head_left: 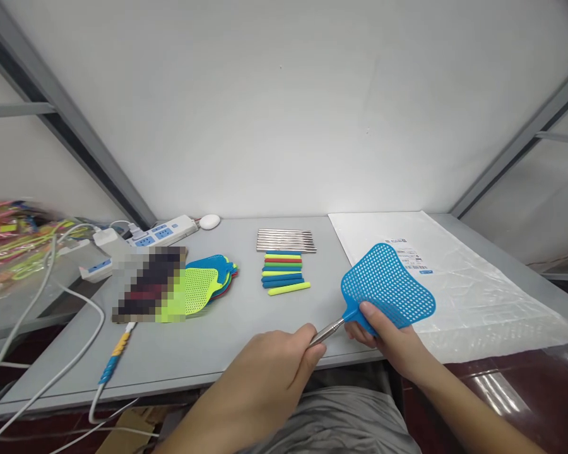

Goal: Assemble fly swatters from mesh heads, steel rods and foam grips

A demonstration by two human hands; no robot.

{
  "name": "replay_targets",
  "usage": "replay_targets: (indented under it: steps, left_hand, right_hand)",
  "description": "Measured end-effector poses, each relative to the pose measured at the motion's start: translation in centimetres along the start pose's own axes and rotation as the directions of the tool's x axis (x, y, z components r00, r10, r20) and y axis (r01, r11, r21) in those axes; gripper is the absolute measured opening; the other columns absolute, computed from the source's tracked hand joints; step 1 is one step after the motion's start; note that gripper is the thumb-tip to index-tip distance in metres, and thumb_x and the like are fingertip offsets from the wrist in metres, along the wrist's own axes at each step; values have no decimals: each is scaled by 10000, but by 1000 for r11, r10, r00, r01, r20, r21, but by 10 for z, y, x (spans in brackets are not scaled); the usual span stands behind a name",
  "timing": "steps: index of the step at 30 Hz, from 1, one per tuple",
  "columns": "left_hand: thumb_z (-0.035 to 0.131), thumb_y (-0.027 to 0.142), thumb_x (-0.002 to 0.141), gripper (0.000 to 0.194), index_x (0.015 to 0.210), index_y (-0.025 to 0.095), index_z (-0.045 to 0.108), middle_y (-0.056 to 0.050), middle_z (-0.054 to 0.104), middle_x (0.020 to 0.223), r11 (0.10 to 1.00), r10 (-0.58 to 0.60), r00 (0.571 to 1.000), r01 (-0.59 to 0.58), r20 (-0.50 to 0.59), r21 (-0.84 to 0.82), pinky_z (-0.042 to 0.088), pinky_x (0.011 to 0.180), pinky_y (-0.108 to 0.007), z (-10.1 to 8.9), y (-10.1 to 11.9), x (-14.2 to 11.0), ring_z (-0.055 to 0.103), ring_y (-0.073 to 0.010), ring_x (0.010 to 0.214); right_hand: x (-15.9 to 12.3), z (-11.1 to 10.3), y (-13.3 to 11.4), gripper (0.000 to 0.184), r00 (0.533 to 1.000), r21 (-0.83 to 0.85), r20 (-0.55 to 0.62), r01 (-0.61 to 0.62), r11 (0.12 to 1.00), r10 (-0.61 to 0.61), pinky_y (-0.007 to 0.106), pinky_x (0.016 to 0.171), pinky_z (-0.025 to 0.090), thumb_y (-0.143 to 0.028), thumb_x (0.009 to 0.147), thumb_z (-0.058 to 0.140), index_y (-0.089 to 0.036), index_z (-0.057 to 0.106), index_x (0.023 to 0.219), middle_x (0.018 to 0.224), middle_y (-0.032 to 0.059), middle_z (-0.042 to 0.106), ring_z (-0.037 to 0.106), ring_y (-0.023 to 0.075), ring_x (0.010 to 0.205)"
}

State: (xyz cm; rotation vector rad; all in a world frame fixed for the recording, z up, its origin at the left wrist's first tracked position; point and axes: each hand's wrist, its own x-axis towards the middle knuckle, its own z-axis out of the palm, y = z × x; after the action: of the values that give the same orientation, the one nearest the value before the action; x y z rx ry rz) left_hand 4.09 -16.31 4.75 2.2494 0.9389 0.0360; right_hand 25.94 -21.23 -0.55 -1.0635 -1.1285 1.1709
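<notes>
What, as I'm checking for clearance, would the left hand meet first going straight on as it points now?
Probably the blue flyswatter head, at its neck: the left hand points along the metal rod it grips. The right hand is close by, and one view leaves depth unclear.

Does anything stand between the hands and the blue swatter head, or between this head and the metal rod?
Nothing visible does: the right hand holds the blue swatter head, the left hand grips the metal rod, whose end meets the head's neck.
</notes>
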Motion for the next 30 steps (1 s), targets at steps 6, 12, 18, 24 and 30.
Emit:
replay_targets:
  steps: [6, 12, 18, 24, 30]
  left_hand:
    - [256, 466, 1019, 366, 990, 216, 522, 44, 557, 664, 862, 49, 970, 78, 236, -501, 358, 592, -231, 10, -9, 14, 472, -115, 596]
    - [353, 467, 993, 328, 948, 198, 536, 61, 499, 601, 765, 70, 954, 135, 290, -630, 345, 508, -191, 20, -23, 29, 431, -85, 521]
    - [346, 528, 976, 381, 1067, 214, 541, 53, 534, 638, 723, 103, 928, 177, 359, -667, 338, 348, -164, 22, -29, 35, 412, -73, 406]
    - [351, 468, 966, 363, 842, 179, 532, 37, 529, 569, 508, 243, 921, 147, 305, -849, 314, 276, -177, 35, -32, 41, 394, -71, 309]
    - [383, 391, 968, 311, 787, 183, 526, 85, 408, 406, 351, 282, 923, 156, 263, -923, 364, 340, -182, 40, -25, 36, 325, -76, 267]
  right_hand:
    - [2, 7, 25, 442, 983, 98, -101, -141, 985, 151, 303, 588, 335, -468, 939, 535, -228, 381, 601, 562, -50, 359, 368, 131, 547]
    - [2, 13, 39, 503, 952, -92, -237, -222, 971, 196, 296, 565, 324, -548, 887, 566, -231, 364, 554, 543, -47, 353, 361, 136, 539]
    - [3, 15, 42, 538, 939, -116, -264, -256, 960, 219, 299, 573, 372, -602, 848, 562, -232, 387, 499, 504, -37, 384, 407, 145, 514]
    - [-5, 32, 42, 489, 872, -75, -338, -401, 913, 355, 299, 550, 430, -655, 666, 696, -227, 485, 558, 549, -11, 507, 475, 170, 549]
    - [-8, 37, 32, 447, 899, -194, -401, -275, 942, 180, 303, 530, 407, -581, 699, 705, -236, 463, 549, 540, -18, 474, 458, 166, 541]
